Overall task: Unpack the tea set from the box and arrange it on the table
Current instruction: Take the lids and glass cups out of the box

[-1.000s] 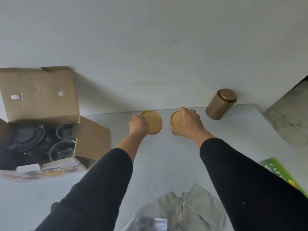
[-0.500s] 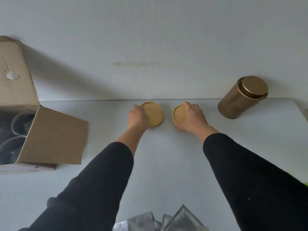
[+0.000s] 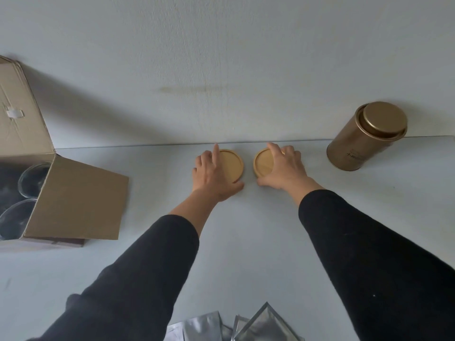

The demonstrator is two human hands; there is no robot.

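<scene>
The left hand (image 3: 212,174) is laid flat, fingers nearly straight, over the left half of a round tan wooden coaster (image 3: 231,165), so that half is hidden; nothing is gripped. The right hand (image 3: 283,168) is likewise spread over the right part of a second round tan wooden coaster (image 3: 264,161), with its thumb on the pale grey counter (image 3: 246,230) beside the rim. The two coasters lie just beside each other, a narrow gap between them, close to the counter's far edge at the wall. Both forearms are covered by black sleeves. An upright cylindrical gold metal tin (image 3: 364,137) stands to the right, well apart. At far left an open brown cardboard box (image 3: 73,200) is cut off by the frame; dim glass cups (image 3: 33,179) are made out inside. Silver foil pouches (image 3: 246,326) are cropped at the bottom.
</scene>
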